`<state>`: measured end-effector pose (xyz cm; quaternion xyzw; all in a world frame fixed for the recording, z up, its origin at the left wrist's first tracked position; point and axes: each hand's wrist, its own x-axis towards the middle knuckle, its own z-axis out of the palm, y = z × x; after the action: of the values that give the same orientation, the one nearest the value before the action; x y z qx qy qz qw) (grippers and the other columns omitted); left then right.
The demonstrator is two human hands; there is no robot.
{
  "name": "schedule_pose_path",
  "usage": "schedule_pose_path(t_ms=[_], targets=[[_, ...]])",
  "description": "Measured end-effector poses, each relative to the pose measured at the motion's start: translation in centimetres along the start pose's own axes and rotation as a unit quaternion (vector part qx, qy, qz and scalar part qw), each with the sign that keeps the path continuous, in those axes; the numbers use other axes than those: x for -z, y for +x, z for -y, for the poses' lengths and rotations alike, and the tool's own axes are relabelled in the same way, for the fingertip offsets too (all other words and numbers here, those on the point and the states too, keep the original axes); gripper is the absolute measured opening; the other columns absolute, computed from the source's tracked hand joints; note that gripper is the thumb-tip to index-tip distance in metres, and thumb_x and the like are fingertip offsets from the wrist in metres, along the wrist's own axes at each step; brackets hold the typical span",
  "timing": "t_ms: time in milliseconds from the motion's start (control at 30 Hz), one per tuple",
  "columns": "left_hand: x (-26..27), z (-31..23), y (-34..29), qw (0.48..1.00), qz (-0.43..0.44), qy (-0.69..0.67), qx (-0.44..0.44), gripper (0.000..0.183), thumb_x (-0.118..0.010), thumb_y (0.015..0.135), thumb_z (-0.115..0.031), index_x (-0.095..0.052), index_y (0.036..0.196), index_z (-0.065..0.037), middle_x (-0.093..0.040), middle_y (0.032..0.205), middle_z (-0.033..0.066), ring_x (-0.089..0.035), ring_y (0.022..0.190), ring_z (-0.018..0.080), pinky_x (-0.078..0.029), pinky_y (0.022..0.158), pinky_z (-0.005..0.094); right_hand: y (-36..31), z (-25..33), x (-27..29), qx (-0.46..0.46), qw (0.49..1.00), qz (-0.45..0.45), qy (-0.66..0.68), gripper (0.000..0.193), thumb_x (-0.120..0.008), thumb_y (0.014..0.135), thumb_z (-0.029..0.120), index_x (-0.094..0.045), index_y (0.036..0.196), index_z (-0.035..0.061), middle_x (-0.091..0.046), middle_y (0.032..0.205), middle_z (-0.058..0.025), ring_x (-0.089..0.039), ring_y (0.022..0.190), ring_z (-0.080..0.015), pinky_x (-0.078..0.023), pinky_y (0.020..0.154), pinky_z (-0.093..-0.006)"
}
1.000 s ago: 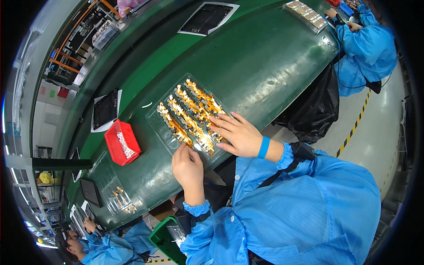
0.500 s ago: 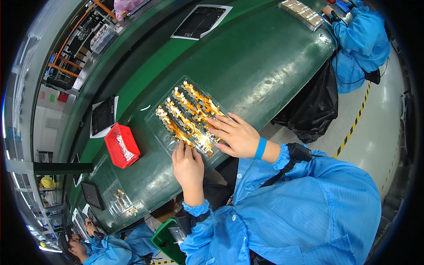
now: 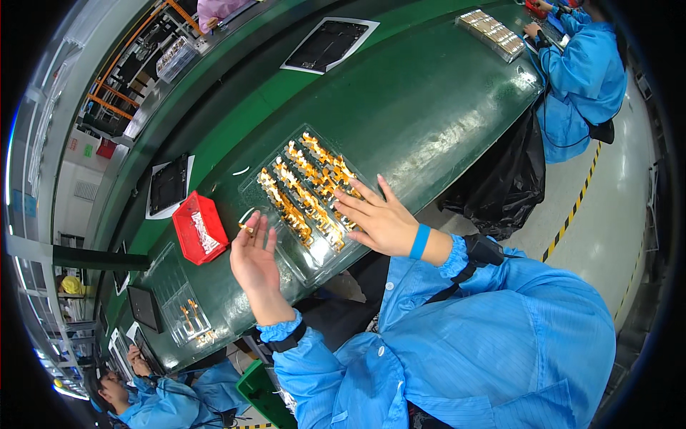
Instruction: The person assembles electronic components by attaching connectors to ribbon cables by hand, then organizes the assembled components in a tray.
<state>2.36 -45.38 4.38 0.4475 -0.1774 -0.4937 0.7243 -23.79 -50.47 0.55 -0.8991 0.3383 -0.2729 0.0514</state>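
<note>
A clear plastic tray [image 3: 309, 268] on the green bench holds rows of gold-orange flex circuits [image 3: 294, 214]. My right hand [image 3: 382, 223] lies over the tray's right side, its fingers spread and touching the circuits there. Left of the tray, my left hand [image 3: 256, 261] is raised with the palm partly turned up. A small gold-and-white flex circuit [image 3: 248, 228] sits at its thumb and fingertips; part of it is hidden by the fingers. Just beyond that hand stands a red bin [image 3: 187, 229] with white strips inside.
A second clear tray [image 3: 187, 311] with a few circuits lies at left, near a dark panel [image 3: 144, 309]. Farther back are dark panels on white sheets [image 3: 330, 44]. A filled tray [image 3: 491, 33] stands far right. Co-workers [image 3: 582, 64] sit at both ends; a black bag [image 3: 500, 179] hangs beside the bench.
My left hand has moved left, away from the tray toward the red bin, and now carries a small flex circuit. My right hand stays over the tray.
</note>
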Motion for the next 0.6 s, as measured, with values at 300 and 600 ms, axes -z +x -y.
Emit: schedule_pose_path(t_ms=[300, 600], targets=[[1.5, -2.6, -5.7, 0.975, 0.171, -0.135, 0.05, 0.03, -0.05, 0.094, -0.023, -0.061, 0.108, 0.001, -0.059, 0.125, 0.0131, -0.057, 0.111, 0.0257, -0.048, 0.095, 0.0398, 6.5, 5.0, -1.8, -0.362, 0.256, 0.254, 0.86, 0.046, -0.046, 0.102, 0.033, -0.047, 0.128, -0.0053, -0.058, 0.124, -0.0243, -0.058, 0.117, -0.0332, -0.049, 0.102, -0.0382], [4.8, -1.9, -16.1, 0.98, 0.107, -0.168, 0.02, 0.033, -0.05, 0.09, -0.02, -0.061, 0.097, 0.01, -0.06, 0.105, 0.0228, -0.063, 0.096, 0.036, -0.052, 0.086, 0.0462, 4.3, 7.9, -1.1, -0.299, 0.218, 0.336, 0.866, 0.032, -0.041, 0.103, 0.017, -0.053, 0.121, -0.0073, -0.064, 0.112, -0.0248, -0.069, 0.097, -0.0311, -0.06, 0.081, -0.0321]])
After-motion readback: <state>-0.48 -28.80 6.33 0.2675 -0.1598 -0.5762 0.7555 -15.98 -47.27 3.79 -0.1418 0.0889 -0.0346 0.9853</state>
